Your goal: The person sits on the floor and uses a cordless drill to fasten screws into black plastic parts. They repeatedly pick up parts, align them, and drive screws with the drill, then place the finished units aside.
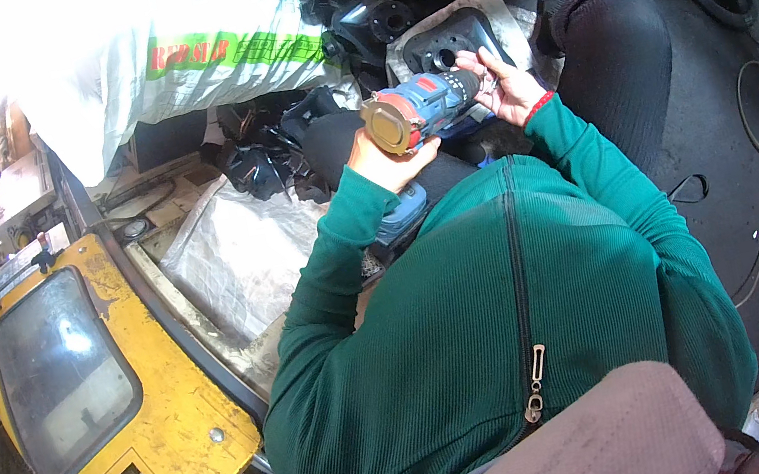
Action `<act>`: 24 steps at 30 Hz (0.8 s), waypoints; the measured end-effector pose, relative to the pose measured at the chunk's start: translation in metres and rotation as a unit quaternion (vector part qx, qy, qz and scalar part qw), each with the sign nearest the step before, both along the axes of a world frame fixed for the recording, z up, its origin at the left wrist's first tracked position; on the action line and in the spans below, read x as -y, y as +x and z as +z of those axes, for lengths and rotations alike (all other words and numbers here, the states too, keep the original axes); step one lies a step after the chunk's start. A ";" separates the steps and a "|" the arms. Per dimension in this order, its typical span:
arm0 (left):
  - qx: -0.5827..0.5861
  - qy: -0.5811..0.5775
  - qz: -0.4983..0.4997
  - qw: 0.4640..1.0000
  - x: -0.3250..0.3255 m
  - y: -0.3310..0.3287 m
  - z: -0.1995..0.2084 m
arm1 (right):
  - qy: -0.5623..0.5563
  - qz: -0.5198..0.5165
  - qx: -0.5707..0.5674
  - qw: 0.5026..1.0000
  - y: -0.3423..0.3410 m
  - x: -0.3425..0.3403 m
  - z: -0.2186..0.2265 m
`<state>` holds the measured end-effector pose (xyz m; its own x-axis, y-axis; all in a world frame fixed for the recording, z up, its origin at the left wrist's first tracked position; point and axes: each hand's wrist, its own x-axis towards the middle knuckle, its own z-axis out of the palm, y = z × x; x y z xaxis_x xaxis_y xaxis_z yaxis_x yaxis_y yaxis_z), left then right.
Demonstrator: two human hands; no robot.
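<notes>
Blue drill (432, 99) pointing toward black parts (390, 20)

Left hand (387, 164) is holding it, grip closed, before the green jacket (506, 265); right hand (511, 92), grip half-curled, is touching the chuck (466, 84), hold unclear. White sack (211, 89) is crowding ahead, bearing red lettering (190, 53); yellow panel (189, 413) is standing left.

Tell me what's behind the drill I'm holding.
Beyond the drill lie black parts with round openings, one of them against pale sheeting. What the drill, your left hand and your right hand cover can't be seen.
</notes>
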<state>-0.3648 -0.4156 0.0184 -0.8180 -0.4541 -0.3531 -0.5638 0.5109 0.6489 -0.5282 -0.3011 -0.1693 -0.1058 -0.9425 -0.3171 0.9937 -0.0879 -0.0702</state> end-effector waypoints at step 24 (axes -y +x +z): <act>-0.037 0.012 0.037 0.999 0.004 0.014 -0.015 | 0.039 0.001 0.014 0.999 0.006 0.003 0.012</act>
